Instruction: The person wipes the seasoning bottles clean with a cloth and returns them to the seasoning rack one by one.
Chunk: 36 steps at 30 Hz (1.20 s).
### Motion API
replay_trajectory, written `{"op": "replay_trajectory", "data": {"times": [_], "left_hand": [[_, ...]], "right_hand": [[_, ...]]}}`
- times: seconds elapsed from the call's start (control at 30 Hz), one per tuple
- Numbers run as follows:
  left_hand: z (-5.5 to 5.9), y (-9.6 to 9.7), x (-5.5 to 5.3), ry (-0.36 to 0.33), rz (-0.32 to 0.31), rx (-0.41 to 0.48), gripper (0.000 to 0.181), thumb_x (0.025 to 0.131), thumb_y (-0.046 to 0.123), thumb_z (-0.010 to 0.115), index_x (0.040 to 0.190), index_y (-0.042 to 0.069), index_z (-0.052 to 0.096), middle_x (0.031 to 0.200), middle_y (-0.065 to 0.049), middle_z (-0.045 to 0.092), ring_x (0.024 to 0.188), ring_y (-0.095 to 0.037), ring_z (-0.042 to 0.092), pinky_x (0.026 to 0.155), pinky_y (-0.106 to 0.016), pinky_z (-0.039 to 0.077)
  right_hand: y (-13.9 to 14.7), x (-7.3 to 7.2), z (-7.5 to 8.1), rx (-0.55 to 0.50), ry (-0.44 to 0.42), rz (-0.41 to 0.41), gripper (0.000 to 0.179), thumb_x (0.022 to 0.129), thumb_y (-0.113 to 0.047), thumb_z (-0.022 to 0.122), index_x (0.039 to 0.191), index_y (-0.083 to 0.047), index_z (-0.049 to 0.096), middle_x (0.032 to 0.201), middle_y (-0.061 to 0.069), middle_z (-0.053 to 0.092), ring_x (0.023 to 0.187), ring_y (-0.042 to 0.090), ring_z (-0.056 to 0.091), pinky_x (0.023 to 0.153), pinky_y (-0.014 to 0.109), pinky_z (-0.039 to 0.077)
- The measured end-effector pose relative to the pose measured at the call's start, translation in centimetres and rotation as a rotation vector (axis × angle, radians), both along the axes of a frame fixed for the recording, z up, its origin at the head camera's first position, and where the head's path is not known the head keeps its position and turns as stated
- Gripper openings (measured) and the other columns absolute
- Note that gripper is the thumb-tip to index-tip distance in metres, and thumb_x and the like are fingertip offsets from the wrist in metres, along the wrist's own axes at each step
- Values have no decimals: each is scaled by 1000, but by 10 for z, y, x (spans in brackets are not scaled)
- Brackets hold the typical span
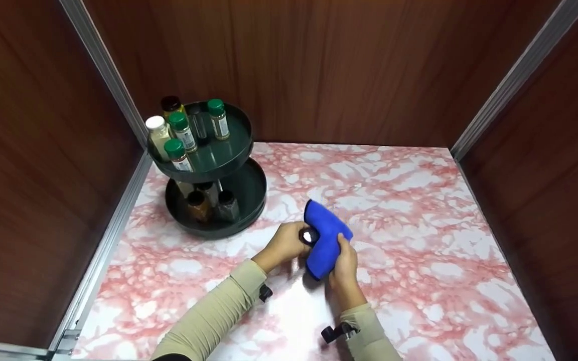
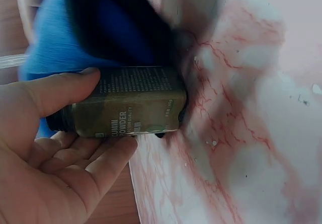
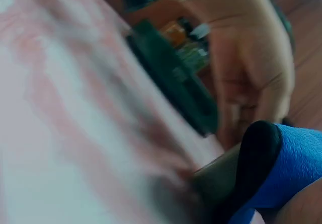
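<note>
A spice jar [image 1: 308, 236] with a dark cap stands between the hands, gripped by my left hand [image 1: 285, 243]. Its label reads cumin powder in the left wrist view, where the thumb lies along one side of the jar [image 2: 131, 103] and the fingers along the opposite side. A blue cloth [image 1: 330, 235] with black edging bends around the jar's right side. My right hand [image 1: 345, 264] holds this cloth, thumb on top; its other fingers are mostly hidden. In the right wrist view, the cloth [image 3: 302, 153] hides part of the jar.
A dark green two-tier round rack [image 1: 224, 160] stands at the back left. Several green-capped bottles [image 1: 220, 120] and a white-capped jar [image 1: 158, 136] are on top; dark-capped jars [image 1: 198, 206] sit below. Brown wood panels [image 1: 319, 70] enclose the red-and-white marbled table [image 1: 409, 210].
</note>
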State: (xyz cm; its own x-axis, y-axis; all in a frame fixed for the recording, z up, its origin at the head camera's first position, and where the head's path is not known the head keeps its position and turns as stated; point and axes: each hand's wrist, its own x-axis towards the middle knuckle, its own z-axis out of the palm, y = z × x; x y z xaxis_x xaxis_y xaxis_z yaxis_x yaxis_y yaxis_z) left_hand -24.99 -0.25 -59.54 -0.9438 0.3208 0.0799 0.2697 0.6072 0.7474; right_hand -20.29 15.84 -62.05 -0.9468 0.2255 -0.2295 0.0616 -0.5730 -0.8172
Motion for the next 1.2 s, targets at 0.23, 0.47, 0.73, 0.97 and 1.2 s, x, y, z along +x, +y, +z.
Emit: {"op": "replay_trajectory", "data": {"times": [0.23,0.47,0.73,0.97,1.2], "left_hand": [[1,0,0,-9,-9,10,41,64,3,88,102,6,74,94,-3,75,90,-19,68,86,-34,55],[3,0,1,23,-4,-17,36,67,4,87,100,6,75,90,-2,76,87,-18,69,83,-34,56],[2,1,3,-18,0,-8,41,65,5,88,103,4,74,93,-2,75,89,-19,67,86,-35,55],[1,0,2,-4,-5,-14,39,65,4,88,101,6,74,93,-3,76,90,-19,69,85,-34,55],[2,0,2,41,-9,-36,30,68,7,85,96,5,74,89,-5,76,85,-19,68,81,-34,55]], "right_hand": [[2,2,12,17,-32,13,45,108,-27,47,134,9,52,102,5,75,93,16,72,86,30,58],[5,1,32,-27,46,9,45,107,-29,48,136,5,52,109,5,74,100,16,71,90,31,57],[-3,-1,-6,63,-62,-33,45,108,-27,47,132,10,54,99,2,74,92,13,71,86,27,57],[7,2,30,-75,-14,39,50,108,-28,45,147,4,41,116,4,71,105,16,69,94,30,55],[0,1,16,-44,36,0,49,108,-30,45,141,8,46,112,5,73,104,16,70,94,30,55]]}}
